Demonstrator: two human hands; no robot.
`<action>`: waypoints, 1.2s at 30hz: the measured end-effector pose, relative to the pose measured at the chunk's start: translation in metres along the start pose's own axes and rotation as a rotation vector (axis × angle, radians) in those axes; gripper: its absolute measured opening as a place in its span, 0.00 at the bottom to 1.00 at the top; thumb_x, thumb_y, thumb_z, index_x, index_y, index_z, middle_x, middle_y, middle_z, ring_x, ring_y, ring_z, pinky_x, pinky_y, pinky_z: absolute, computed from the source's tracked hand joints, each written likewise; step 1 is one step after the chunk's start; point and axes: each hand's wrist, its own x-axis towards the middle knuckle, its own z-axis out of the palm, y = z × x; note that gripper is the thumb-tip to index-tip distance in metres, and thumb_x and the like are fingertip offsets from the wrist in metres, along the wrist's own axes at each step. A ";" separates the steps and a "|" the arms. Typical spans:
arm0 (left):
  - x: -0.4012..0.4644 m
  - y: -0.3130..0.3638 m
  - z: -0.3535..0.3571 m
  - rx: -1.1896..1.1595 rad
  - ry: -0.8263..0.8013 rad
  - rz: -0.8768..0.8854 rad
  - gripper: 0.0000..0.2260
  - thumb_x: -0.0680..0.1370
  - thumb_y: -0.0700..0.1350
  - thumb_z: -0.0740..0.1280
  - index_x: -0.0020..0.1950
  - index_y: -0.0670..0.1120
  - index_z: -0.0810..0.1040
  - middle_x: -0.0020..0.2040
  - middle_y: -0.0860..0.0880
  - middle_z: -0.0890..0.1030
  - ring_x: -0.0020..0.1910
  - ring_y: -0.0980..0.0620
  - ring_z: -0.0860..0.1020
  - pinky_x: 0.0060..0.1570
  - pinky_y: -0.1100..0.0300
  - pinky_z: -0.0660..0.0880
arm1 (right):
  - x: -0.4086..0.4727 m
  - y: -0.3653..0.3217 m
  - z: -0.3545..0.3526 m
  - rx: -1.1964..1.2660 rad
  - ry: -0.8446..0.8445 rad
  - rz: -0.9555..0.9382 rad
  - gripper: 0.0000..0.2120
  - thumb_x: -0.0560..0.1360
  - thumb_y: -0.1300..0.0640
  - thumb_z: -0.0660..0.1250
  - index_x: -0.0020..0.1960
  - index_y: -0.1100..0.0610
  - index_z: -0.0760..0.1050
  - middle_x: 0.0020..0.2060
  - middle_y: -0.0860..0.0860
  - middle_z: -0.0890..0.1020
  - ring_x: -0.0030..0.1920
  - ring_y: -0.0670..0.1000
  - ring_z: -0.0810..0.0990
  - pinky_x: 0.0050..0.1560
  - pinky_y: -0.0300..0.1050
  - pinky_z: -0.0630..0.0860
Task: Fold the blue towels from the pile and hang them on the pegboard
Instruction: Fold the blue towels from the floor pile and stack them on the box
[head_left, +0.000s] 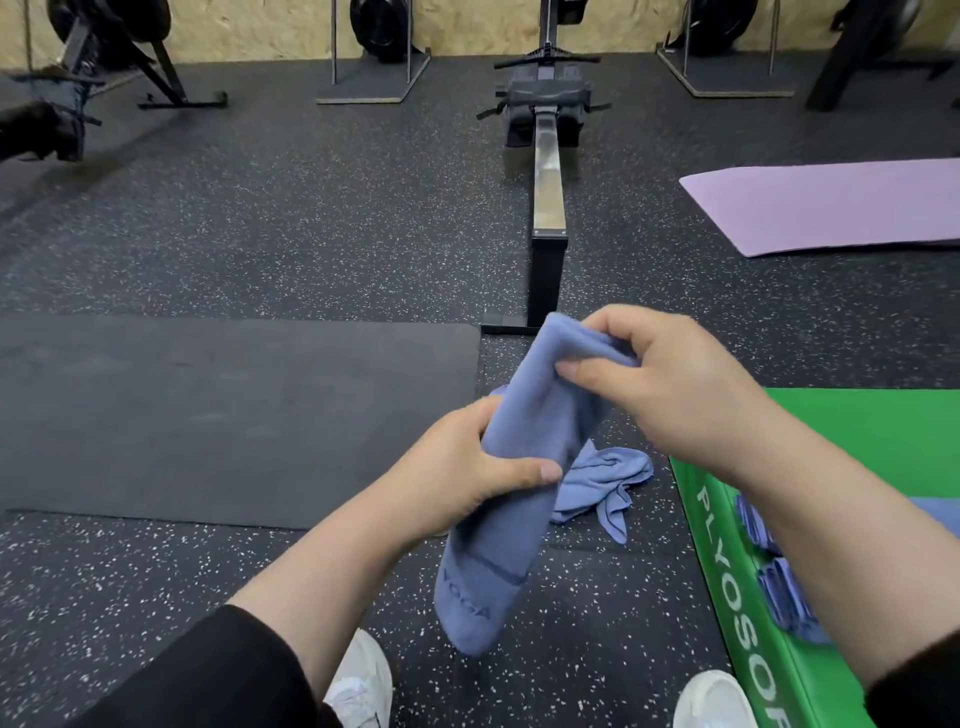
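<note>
A blue towel is held up in the air by both hands, above the gym floor. Its top end is pinched by the right hand, with the thumb and fingers curled round the cloth. Lower down, its middle is gripped by the left hand, with the thumb pressed across the front. The towel is already folded into a long thin strip, and the word "YOGA" can be read near its hanging end.

The folding step seems to be under way. One more fold looks needed, so the hanging end would have to be brought up to meet the top end.

Just behind the held towel, a crumpled blue towel is left on the floor. Only this one is seen there. To the right, folded blue towels are laid on a green plyo box, near its left edge. The pegboard is not in view, so the hanging part cannot be judged. A black mat is spread on the floor to the left.
</note>
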 end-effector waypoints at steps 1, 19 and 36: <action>-0.001 -0.003 0.000 0.033 -0.013 -0.036 0.15 0.70 0.52 0.79 0.53 0.50 0.82 0.48 0.52 0.86 0.47 0.54 0.84 0.52 0.50 0.80 | 0.001 0.002 -0.003 -0.001 0.042 0.017 0.05 0.77 0.54 0.71 0.45 0.55 0.79 0.34 0.45 0.79 0.34 0.43 0.73 0.39 0.44 0.70; -0.028 -0.041 -0.030 0.162 -0.064 -0.399 0.16 0.68 0.52 0.79 0.47 0.41 0.84 0.44 0.44 0.86 0.35 0.51 0.78 0.40 0.59 0.70 | -0.010 0.037 -0.009 0.383 0.186 0.325 0.09 0.84 0.52 0.61 0.47 0.53 0.76 0.42 0.54 0.80 0.43 0.53 0.79 0.48 0.58 0.81; -0.020 0.023 0.015 0.012 0.313 0.187 0.28 0.82 0.55 0.64 0.80 0.63 0.59 0.72 0.61 0.74 0.67 0.63 0.74 0.61 0.66 0.71 | -0.018 -0.021 0.043 0.670 0.075 0.273 0.10 0.79 0.54 0.69 0.56 0.60 0.80 0.51 0.59 0.86 0.52 0.55 0.86 0.53 0.50 0.82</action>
